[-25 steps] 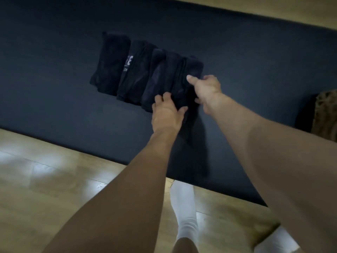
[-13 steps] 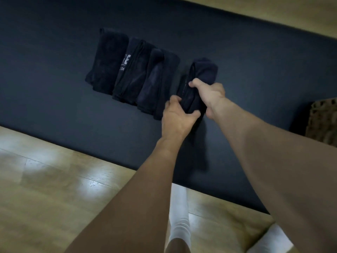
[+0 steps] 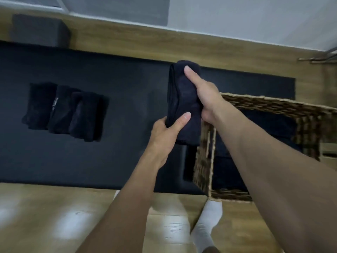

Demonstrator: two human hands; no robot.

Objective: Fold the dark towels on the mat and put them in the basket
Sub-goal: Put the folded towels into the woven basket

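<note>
Grey block (image 3: 39, 30) sat upper left at the far edge of the black mat (image 3: 127, 84). Three folded towels (image 3: 63, 112) lay side by side on the mat, centre left. At centre, the left hand (image 3: 166, 133) pinched the lower end of a folded dark towel (image 3: 183, 99); the right hand (image 3: 205, 94) curled round its upper part, holding it off the mat beside the wicker basket (image 3: 264, 101), whose rim the right forearm crossed.
</note>
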